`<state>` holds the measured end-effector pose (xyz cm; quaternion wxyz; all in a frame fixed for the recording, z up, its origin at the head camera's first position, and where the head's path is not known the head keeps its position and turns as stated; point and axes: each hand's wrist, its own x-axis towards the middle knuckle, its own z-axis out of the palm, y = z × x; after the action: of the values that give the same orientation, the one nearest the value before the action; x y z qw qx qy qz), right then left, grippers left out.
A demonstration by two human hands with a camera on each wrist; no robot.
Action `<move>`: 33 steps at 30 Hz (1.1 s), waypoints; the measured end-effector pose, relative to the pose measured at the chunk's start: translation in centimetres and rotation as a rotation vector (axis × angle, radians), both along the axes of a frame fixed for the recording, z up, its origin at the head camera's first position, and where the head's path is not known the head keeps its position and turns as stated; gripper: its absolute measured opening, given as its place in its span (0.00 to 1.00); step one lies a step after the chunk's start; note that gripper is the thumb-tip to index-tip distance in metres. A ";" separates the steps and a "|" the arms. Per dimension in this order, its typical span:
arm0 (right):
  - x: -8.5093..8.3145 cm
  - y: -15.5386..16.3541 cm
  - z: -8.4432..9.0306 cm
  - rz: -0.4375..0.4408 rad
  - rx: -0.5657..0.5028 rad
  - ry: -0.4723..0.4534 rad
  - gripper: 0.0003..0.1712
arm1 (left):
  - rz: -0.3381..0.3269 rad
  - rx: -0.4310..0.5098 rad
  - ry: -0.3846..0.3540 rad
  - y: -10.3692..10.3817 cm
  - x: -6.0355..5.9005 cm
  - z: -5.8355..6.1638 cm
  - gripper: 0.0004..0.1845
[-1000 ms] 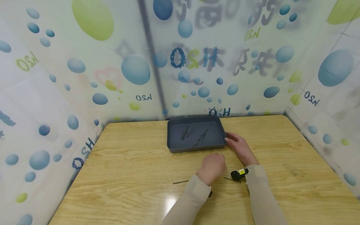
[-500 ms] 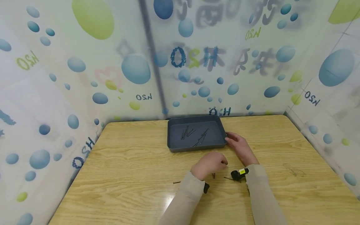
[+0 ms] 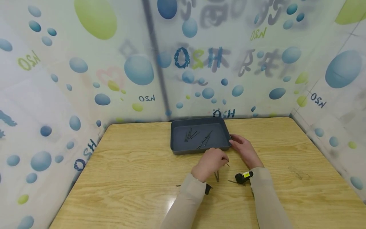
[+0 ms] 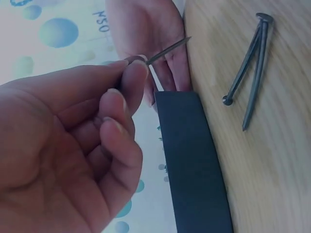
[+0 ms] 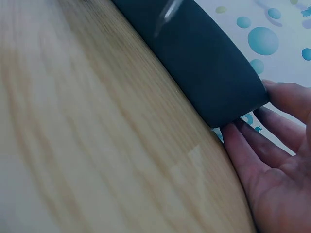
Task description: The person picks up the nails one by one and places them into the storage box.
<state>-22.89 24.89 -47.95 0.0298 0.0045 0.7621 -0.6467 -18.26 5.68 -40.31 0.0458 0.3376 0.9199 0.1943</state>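
Nails lie in two places relative to the grey tray [image 3: 177, 143]: several dark ones inside it, and a few on the wooden table [image 3: 120, 178] just in front of its near wall. The left hand [image 3: 209, 163] hovers close to that near wall and pinches one nail [image 4: 167, 50] between thumb and forefinger, its other fingers curled; the nail's point sticks out toward the tray's right end. Under this hand, on the table, two nails [image 4: 249, 73] rest with their heads touching and their points spread apart. Two more nails lie further from the tray, one [image 3: 236, 182] near the right sleeve and one [image 3: 178, 185] partly covered by the left sleeve. The right hand [image 3: 243, 150] rests at the tray's right near corner, fingers nearly straight and pressed against the side wall [image 5: 228, 92], not wrapped around it.

In the head view the pinched nail is very small and hard to see. Small black devices sit on both wrists; the one on the right wrist [image 3: 243, 176] has a yellow label. The right wrist view is blurred at its top edge, and the tray inside is not visible there.
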 end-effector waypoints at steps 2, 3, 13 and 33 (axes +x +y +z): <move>-0.1 0.0 -0.1 0.003 0.010 0.003 0.31 | 0.005 0.010 0.005 -0.1 0.0 0.1 0.08; -0.1 0.0 -0.1 0.003 0.014 0.003 0.31 | 0.006 0.014 0.005 -0.1 0.0 0.1 0.08; -0.1 -0.1 -0.1 0.000 -0.019 -0.007 0.30 | -0.007 0.036 0.030 -0.7 -0.2 0.1 0.11; -0.1 0.0 -0.1 -0.003 -0.017 -0.004 0.32 | 0.052 0.072 -0.050 -1.4 -0.8 0.5 0.04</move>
<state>-23.02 24.86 -48.06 0.0305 0.0068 0.7565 -0.6532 -19.11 4.25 -39.80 0.0515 0.3099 0.9193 0.2370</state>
